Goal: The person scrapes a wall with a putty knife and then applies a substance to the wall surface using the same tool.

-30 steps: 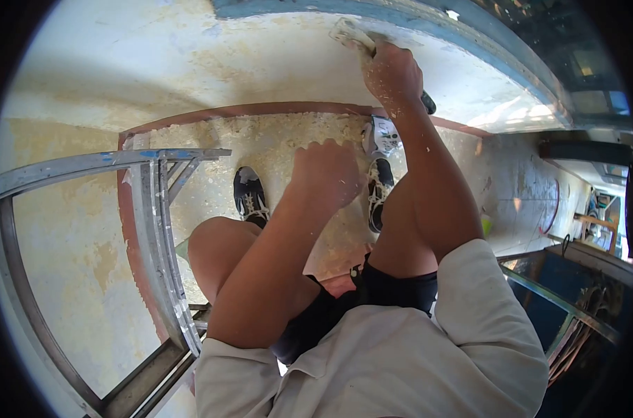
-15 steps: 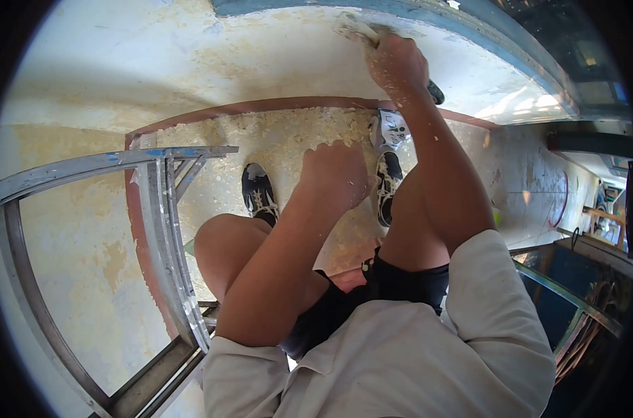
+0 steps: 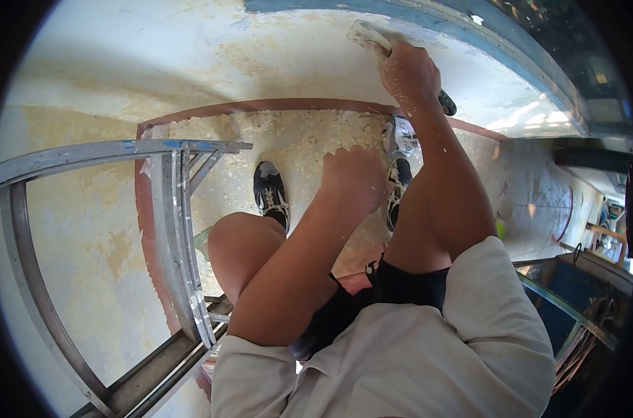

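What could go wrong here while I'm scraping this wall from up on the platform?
Loose scrapings cover the platform around both shoes, so a foot could slip. The right hand reaches far forward with the scraper against the wall, while the left hand is a closed fist gripping no support, so balance may be shaky. The metal rail stands only on the left side.

A scraper (image 3: 369,36) is gripped by the right hand (image 3: 410,73) and pressed against the wall (image 3: 191,63); the left hand (image 3: 355,177) is held fisted above flake-strewn flooring (image 3: 295,143).
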Action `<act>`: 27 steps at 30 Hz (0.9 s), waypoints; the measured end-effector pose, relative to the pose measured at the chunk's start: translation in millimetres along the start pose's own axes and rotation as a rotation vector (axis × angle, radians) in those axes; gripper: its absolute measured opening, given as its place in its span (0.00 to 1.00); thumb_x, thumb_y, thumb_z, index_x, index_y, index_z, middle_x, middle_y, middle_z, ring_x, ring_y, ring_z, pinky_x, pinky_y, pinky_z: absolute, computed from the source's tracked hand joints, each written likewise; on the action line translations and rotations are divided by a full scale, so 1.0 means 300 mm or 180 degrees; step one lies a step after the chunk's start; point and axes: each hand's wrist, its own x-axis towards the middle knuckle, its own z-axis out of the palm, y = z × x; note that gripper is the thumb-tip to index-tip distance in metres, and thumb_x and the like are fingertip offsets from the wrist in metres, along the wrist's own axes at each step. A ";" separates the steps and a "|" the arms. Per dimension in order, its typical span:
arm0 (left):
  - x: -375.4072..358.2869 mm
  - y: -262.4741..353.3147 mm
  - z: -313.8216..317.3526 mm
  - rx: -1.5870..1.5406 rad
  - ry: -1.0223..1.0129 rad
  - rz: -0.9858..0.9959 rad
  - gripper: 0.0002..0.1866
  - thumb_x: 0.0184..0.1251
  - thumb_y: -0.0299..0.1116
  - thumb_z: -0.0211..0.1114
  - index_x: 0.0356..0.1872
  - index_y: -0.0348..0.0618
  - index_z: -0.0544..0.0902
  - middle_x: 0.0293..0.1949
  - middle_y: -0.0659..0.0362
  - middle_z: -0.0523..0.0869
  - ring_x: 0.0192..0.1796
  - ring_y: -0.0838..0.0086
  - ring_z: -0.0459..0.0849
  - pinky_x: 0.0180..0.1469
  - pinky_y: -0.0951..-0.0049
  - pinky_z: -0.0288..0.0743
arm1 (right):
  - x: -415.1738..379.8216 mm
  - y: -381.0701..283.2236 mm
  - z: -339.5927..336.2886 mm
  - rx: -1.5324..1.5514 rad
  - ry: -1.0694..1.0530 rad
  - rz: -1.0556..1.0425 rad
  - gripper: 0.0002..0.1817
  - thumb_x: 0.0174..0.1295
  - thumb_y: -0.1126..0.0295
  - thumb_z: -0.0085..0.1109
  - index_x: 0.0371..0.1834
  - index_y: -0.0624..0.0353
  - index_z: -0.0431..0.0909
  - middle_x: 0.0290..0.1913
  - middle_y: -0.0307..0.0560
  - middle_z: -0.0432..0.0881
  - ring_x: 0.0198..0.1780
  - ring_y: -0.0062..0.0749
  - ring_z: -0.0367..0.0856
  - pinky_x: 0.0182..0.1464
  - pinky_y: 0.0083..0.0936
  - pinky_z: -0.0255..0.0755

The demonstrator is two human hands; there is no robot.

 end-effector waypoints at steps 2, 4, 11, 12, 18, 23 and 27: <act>0.000 -0.006 -0.011 -0.0031 -0.0062 0.0038 0.29 0.62 0.55 0.60 0.51 0.39 0.75 0.45 0.49 0.81 0.50 0.57 0.82 0.51 0.58 0.75 | 0.006 -0.014 -0.003 -0.0094 0.0043 -0.0081 0.24 0.63 0.43 0.48 0.46 0.49 0.80 0.36 0.57 0.84 0.41 0.56 0.83 0.45 0.47 0.75; 0.000 -0.003 -0.020 0.0009 -0.0019 0.0059 0.29 0.62 0.56 0.59 0.51 0.38 0.75 0.46 0.49 0.81 0.50 0.56 0.82 0.51 0.59 0.75 | 0.021 -0.032 0.019 -0.0231 -0.0002 -0.0115 0.24 0.63 0.42 0.49 0.47 0.48 0.80 0.36 0.57 0.84 0.41 0.56 0.82 0.45 0.47 0.75; 0.000 0.005 -0.011 -0.0038 -0.0005 0.0078 0.30 0.62 0.56 0.60 0.51 0.39 0.76 0.45 0.49 0.81 0.49 0.57 0.82 0.51 0.59 0.75 | 0.011 0.005 -0.011 0.0015 0.0131 0.0002 0.24 0.62 0.43 0.51 0.44 0.52 0.81 0.35 0.60 0.83 0.40 0.57 0.82 0.44 0.48 0.76; -0.008 0.005 -0.024 -0.0096 0.0008 0.0085 0.29 0.62 0.56 0.60 0.51 0.39 0.76 0.45 0.49 0.81 0.49 0.57 0.82 0.50 0.59 0.75 | 0.010 -0.002 -0.007 0.0005 0.0125 0.0004 0.24 0.62 0.43 0.51 0.44 0.52 0.81 0.35 0.60 0.83 0.40 0.57 0.82 0.44 0.48 0.76; -0.018 0.010 0.003 0.0061 0.0146 0.0077 0.28 0.61 0.56 0.61 0.49 0.39 0.76 0.42 0.49 0.82 0.47 0.58 0.83 0.48 0.59 0.76 | -0.013 -0.035 -0.014 -0.0092 0.0185 -0.0166 0.24 0.64 0.46 0.48 0.37 0.57 0.82 0.32 0.57 0.84 0.39 0.53 0.84 0.42 0.45 0.77; -0.016 -0.016 -0.002 -0.0123 -0.0030 0.0048 0.28 0.61 0.55 0.61 0.49 0.39 0.76 0.43 0.49 0.82 0.48 0.57 0.83 0.49 0.59 0.76 | 0.023 -0.107 0.071 -0.0120 0.0249 -0.0562 0.24 0.64 0.46 0.48 0.36 0.57 0.82 0.33 0.58 0.84 0.38 0.53 0.84 0.41 0.45 0.77; -0.024 -0.016 0.016 -0.0057 0.0109 -0.0020 0.28 0.60 0.55 0.62 0.49 0.39 0.76 0.43 0.49 0.82 0.48 0.57 0.82 0.49 0.58 0.75 | 0.006 -0.103 0.041 -0.0067 0.0113 -0.0374 0.24 0.63 0.46 0.49 0.36 0.57 0.82 0.32 0.57 0.84 0.38 0.53 0.84 0.41 0.44 0.77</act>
